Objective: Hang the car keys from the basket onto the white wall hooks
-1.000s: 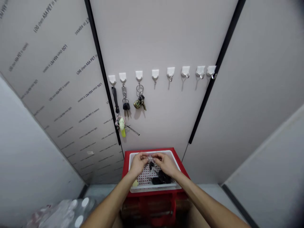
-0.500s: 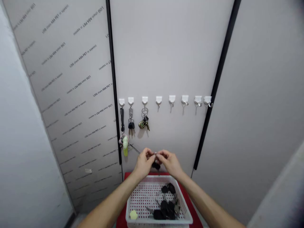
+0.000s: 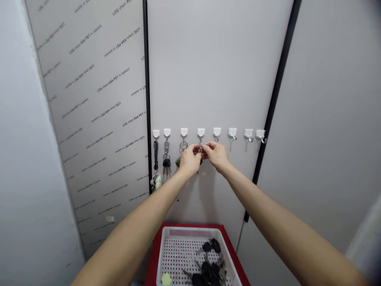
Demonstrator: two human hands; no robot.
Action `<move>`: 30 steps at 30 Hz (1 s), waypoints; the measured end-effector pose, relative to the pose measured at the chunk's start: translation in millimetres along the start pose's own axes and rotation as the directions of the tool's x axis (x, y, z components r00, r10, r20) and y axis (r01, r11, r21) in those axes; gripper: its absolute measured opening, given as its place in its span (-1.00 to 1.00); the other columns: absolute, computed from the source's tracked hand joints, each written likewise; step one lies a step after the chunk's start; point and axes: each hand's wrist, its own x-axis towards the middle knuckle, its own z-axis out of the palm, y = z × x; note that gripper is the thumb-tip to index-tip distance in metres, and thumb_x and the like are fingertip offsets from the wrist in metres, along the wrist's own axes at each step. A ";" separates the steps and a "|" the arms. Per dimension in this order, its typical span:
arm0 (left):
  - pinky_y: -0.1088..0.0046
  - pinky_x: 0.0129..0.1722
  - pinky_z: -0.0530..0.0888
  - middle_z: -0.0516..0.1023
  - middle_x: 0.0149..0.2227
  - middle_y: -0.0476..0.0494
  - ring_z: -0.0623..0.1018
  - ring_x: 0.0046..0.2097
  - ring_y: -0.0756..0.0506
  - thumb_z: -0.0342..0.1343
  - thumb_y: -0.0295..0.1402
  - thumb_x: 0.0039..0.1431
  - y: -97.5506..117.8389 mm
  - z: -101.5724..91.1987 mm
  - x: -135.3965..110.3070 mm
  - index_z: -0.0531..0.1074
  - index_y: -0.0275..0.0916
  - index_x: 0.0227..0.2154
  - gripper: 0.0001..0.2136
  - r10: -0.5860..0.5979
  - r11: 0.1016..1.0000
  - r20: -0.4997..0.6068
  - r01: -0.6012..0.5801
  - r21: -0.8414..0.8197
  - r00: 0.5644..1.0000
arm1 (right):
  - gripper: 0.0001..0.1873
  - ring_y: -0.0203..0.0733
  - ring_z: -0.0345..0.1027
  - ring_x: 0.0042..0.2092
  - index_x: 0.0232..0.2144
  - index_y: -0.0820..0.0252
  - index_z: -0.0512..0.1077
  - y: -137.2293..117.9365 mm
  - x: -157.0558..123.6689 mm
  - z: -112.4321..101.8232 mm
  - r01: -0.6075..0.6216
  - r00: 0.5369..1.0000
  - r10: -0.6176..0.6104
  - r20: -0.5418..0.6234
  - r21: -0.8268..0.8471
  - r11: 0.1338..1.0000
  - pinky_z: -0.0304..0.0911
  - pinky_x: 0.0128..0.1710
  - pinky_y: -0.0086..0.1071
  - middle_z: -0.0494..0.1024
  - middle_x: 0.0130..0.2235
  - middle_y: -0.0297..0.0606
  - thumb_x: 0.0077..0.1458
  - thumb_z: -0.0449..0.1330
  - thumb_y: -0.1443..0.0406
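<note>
Both hands meet just under the fourth white wall hook (image 3: 201,132) from the left. My left hand (image 3: 190,159) is closed in a pinch on a small key ring with dark-headed keys (image 3: 201,161), mostly hidden by the fingers. Pinching the top of the same ring from the other side is my right hand (image 3: 216,155). Whether the ring is on the hook's tip I cannot tell. Beside my left hand, a key bunch with a brass-coloured piece (image 3: 177,161) hangs from the third hook, partly covered.
Keys with black heads (image 3: 166,162) hang from the second hook; a black strap (image 3: 156,155) with a pale green charm (image 3: 158,182) hangs from the first. More hooks (image 3: 232,133) continue rightward. Below, a white perforated basket (image 3: 193,230) holds several loose keys (image 3: 208,270) on a red surface (image 3: 154,254).
Both hands have risen from above the basket to the fourth hook, carrying the key ring with them. The camera view has shifted slightly.
</note>
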 end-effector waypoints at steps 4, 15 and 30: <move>0.54 -0.25 0.30 0.42 -0.32 -0.14 0.40 -0.31 0.04 -0.10 -0.58 -0.18 4.1 0.6 13.3 0.30 -0.34 -0.35 -0.75 -0.020 1.000 -0.005 0.020 0.014 1.000 | -0.91 -0.44 0.15 -0.66 -0.67 0.26 0.23 -4.0 12.0 2.4 -0.004 0.999 0.004 -0.039 -0.016 1.000 0.14 -0.67 -0.54 0.29 -0.71 -0.43 -0.25 0.04 0.32; 0.53 -0.23 0.28 0.43 -0.31 -0.15 0.40 -0.28 0.03 -0.11 -0.61 -0.17 3.3 5.8 24.4 0.30 -0.33 -0.28 -0.69 -0.024 0.998 0.025 0.022 0.058 0.999 | -0.89 -0.39 0.21 -0.63 -0.67 0.24 0.22 -1.4 23.3 2.4 -0.068 0.994 0.058 -0.090 -0.112 0.991 0.18 -0.65 -0.50 0.36 -0.66 -0.34 -0.21 0.00 0.31; 0.47 -0.23 0.27 0.43 -0.30 -0.17 0.39 -0.28 -0.02 -0.10 -0.57 -0.17 0.8 9.4 20.2 0.32 -0.31 -0.31 -0.71 -0.030 0.987 0.090 0.016 0.159 0.995 | -0.83 -0.31 0.27 -0.48 -0.49 0.22 0.33 13.2 20.1 4.2 0.160 0.958 -0.263 -0.112 -0.552 0.818 0.16 -0.42 -0.42 0.42 -0.54 -0.31 -0.20 -0.01 0.31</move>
